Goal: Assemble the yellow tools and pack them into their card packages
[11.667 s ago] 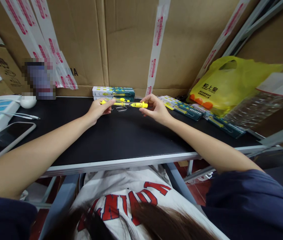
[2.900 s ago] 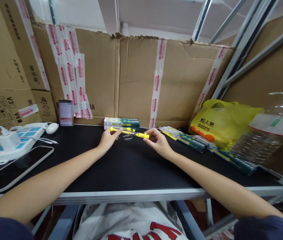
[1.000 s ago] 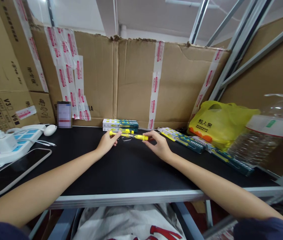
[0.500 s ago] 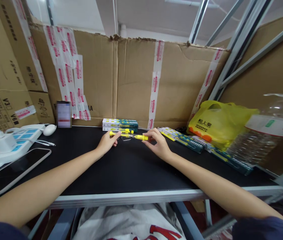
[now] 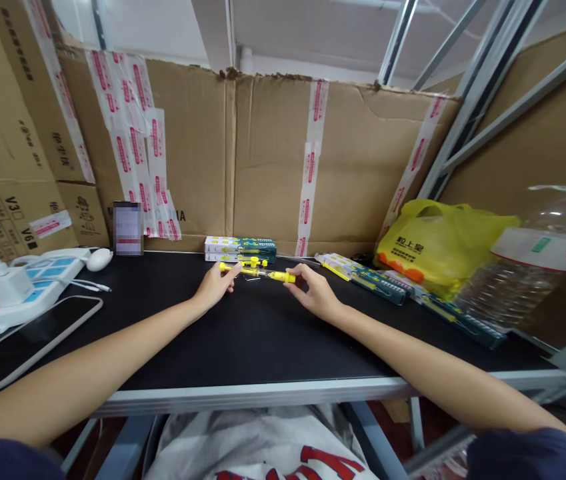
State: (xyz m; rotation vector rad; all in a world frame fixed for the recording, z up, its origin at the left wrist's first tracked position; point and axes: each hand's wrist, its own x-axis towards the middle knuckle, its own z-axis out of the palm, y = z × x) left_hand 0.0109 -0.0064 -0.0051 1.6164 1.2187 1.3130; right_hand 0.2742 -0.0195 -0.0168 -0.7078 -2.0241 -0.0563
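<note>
A slim yellow-and-clear pen-like tool spans the gap between my hands, roughly level above the black tabletop; I cannot make out its exact kind. My left hand pinches its left part between thumb and fingers. At the other end, the fingertips and thumb of my right hand are closed on the yellow end piece. Just behind the tool is a small yellow part, in front of two stacked printed boxes. Below the tool a thin bent wire shows; whether it is attached cannot be told.
Printed boxes lie at right, beside a yellow plastic bag and a large clear bottle. On the left are a power strip, a phone and a propped phone. Cardboard walls the back.
My right hand and the tool's right end have shifted very slightly left and down. My left hand keeps its pinch in the same place.
</note>
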